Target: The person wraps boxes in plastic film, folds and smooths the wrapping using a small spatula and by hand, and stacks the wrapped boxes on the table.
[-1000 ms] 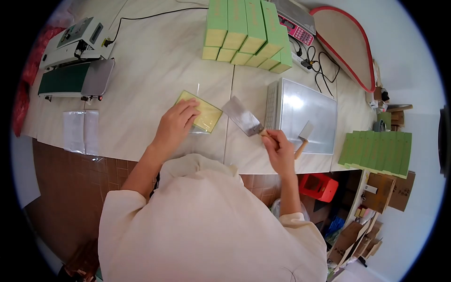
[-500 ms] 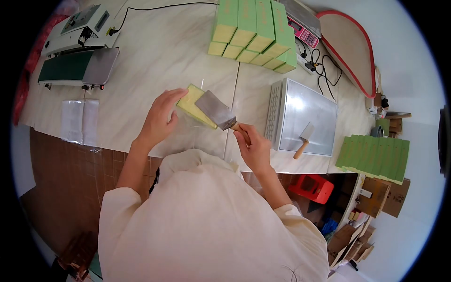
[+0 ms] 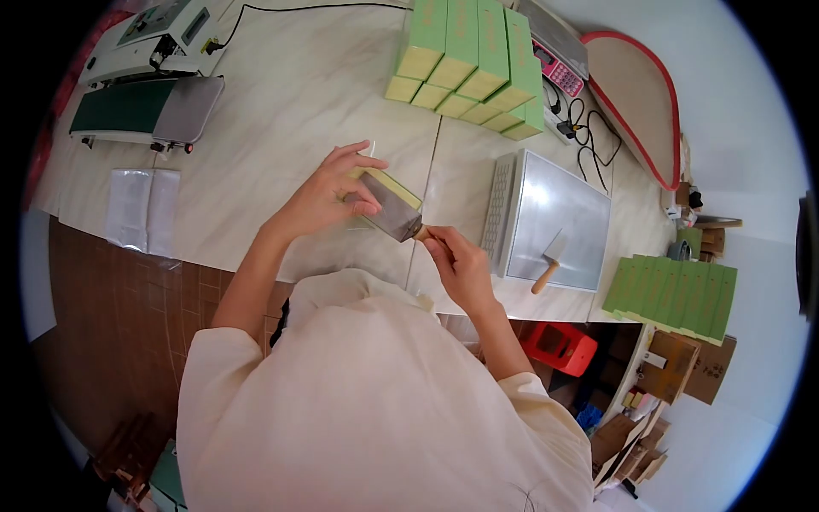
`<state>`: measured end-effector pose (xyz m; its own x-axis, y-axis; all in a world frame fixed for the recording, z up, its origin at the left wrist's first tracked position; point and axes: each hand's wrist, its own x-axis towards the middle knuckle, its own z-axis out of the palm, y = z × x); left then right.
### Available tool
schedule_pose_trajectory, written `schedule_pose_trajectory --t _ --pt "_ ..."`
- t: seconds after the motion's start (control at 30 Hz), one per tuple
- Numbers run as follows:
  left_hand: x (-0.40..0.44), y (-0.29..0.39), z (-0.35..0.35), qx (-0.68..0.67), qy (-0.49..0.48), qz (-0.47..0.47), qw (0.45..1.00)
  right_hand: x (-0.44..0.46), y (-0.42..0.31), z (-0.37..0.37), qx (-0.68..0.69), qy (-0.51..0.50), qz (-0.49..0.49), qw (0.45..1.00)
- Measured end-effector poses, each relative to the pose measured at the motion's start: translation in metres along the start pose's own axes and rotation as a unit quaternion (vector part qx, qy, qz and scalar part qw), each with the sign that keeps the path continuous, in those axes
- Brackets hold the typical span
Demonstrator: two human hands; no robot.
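Observation:
My right hand (image 3: 459, 261) is closed round the wooden handle of a wide metal scraper (image 3: 388, 207). The scraper's blade lies over a flat yellow-green piece (image 3: 394, 188), of which the upper edge shows. Over the blade's left end and the piece, my left hand (image 3: 337, 186) has its fingers spread and apart; whether the fingertips touch the piece cannot be told. A smaller scraper with a wooden handle (image 3: 546, 275) rests on the metal-topped box (image 3: 567, 213) to the right.
Green boxes (image 3: 478, 51) are stacked at the back, beside a scale (image 3: 559, 72) and cables. A machine (image 3: 149, 107) and plastic bags (image 3: 143, 209) are at the left. More green boxes (image 3: 674, 294) stand at the right, above a red stool (image 3: 560, 346).
The scraper has moved from the right of the yellow-green piece onto it. My left hand lifted off the piece, opened, and came back over it beside the blade.

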<state>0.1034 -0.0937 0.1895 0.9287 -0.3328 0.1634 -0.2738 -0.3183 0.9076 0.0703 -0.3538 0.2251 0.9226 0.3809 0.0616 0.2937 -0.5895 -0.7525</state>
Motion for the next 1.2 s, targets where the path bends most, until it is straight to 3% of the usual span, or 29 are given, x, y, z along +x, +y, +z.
schedule_pose_trajectory --t 0.43,0.77,0.9,1.13,1.2 --pt "0.011 -0.006 0.000 -0.005 -0.020 -0.049 0.999 -0.005 -0.002 0.001 -0.010 -0.016 0.015 1.000" --pt "0.021 -0.001 -0.002 0.025 -0.026 -0.059 0.998 -0.041 0.016 -0.062 -0.064 0.007 0.033 0.997" --pt "0.024 -0.004 -0.002 0.049 -0.033 -0.052 0.997 -0.043 0.013 -0.054 -0.042 -0.002 0.042 0.998" --pt "0.027 -0.004 -0.004 0.078 -0.037 -0.034 0.996 -0.021 0.005 -0.007 0.036 -0.069 -0.036 0.996" --pt "0.026 -0.003 -0.003 0.087 0.019 -0.055 0.995 -0.016 0.004 -0.003 0.026 -0.060 -0.041 0.997"
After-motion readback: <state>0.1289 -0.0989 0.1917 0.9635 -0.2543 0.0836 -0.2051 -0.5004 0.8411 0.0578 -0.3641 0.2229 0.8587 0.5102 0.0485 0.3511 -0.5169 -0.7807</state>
